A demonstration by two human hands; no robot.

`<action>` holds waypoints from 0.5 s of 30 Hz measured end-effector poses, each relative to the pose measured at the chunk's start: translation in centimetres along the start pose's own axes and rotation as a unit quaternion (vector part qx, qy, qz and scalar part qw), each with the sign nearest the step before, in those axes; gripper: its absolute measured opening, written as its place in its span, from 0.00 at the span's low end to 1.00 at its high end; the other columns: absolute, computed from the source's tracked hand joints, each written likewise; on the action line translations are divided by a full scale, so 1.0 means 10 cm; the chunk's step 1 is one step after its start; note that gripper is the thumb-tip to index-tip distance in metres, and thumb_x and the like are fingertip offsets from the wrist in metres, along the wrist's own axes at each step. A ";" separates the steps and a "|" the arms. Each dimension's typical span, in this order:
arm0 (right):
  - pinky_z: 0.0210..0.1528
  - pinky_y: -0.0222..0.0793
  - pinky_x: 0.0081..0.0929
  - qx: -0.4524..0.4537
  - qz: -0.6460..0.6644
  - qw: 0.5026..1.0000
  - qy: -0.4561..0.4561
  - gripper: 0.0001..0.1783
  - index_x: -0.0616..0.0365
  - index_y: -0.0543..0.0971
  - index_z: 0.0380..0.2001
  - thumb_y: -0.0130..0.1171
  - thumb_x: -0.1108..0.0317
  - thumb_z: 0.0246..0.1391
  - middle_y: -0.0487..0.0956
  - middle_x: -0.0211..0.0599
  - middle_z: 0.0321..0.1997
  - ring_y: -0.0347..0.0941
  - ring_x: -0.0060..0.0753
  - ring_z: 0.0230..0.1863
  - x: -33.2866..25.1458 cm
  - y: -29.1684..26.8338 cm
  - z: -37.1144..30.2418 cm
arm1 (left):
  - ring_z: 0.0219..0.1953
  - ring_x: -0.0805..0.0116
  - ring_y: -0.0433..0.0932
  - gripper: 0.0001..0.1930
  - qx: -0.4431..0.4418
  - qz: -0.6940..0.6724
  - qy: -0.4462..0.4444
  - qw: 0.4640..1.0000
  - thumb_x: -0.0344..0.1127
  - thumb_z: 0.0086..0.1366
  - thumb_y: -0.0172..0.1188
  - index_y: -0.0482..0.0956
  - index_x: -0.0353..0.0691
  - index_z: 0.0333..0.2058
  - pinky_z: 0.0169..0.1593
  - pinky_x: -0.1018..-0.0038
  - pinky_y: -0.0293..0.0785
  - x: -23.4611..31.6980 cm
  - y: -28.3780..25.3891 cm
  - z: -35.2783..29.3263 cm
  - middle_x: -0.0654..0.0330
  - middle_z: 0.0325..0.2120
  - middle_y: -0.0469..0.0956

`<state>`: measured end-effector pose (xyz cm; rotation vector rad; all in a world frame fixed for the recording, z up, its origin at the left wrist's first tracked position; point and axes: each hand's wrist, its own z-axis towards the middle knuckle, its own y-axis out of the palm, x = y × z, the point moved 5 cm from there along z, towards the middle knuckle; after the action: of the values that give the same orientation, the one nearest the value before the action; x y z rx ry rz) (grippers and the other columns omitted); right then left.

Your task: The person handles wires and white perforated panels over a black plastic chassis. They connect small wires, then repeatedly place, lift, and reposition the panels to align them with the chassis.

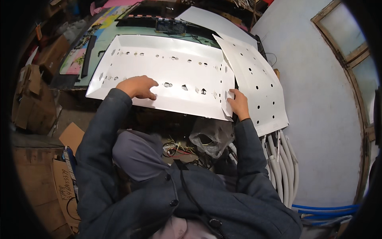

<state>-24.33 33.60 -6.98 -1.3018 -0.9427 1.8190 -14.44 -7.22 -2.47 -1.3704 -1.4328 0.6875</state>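
A wide white reflector sheet (pixel 151 69) with raised sides and rows of holes lies across the table in front of me. My left hand (pixel 139 87) is over its near left part, fingers spread and nothing in them. At its right end my right hand (pixel 240 104) has thumb and fingers closed on the slotted end flap (pixel 228 89). A second white sheet (pixel 260 85) with dark holes lies to the right, partly under or beside the first; I cannot tell which.
Behind them are a dark framed panel with a small circuit board (pixel 171 26) and a plain white sheet (pixel 219 24). Cardboard boxes (pixel 36 99) stand left. White tubes (pixel 282 167) and blue pipes (pixel 330 211) are at right, by the wall (pixel 306 99). A plastic bag (pixel 213 139) hangs below the table edge.
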 end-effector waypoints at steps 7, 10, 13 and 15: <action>0.54 0.75 0.44 -0.001 -0.028 1.000 0.005 0.25 0.55 0.81 0.52 0.65 0.67 0.47 0.84 0.52 0.48 0.79 0.57 0.50 -0.02 -0.03 -0.08 | 0.65 0.49 0.68 0.42 -0.048 -0.013 0.059 0.997 0.54 0.58 0.69 0.67 0.41 0.67 0.66 0.61 0.66 0.29 0.38 0.24 0.49 0.65 0.69; 0.53 0.75 0.44 0.001 -0.045 0.999 0.012 0.23 0.54 0.82 0.51 0.64 0.67 0.48 0.84 0.51 0.47 0.80 0.56 0.50 -0.06 -0.04 -0.14 | 0.69 0.49 0.63 0.47 -0.005 -0.020 0.117 0.993 0.59 0.55 0.70 0.64 0.42 0.69 0.69 0.62 0.62 0.36 0.50 0.27 0.48 0.68 0.63; 0.53 0.75 0.44 0.007 -0.051 0.999 0.016 0.21 0.54 0.82 0.50 0.63 0.67 0.50 0.84 0.50 0.46 0.80 0.56 0.49 -0.07 -0.06 -0.17 | 0.71 0.48 0.60 0.51 -0.060 0.006 0.115 0.992 0.60 0.52 0.71 0.62 0.42 0.69 0.71 0.61 0.60 0.47 0.54 0.29 0.47 0.70 0.59; 0.53 0.75 0.44 -0.004 -0.057 0.998 0.027 0.21 0.54 0.82 0.50 0.63 0.67 0.50 0.84 0.50 0.46 0.80 0.56 0.49 -0.14 -0.07 -0.18 | 0.71 0.49 0.60 0.49 -0.075 0.021 0.108 0.991 0.56 0.52 0.72 0.63 0.42 0.69 0.70 0.60 0.61 0.51 0.56 0.28 0.47 0.70 0.59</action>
<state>-22.16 33.01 -6.18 -1.2704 -0.9760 1.6861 -14.11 -0.61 -7.11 -1.5453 -1.3064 0.4490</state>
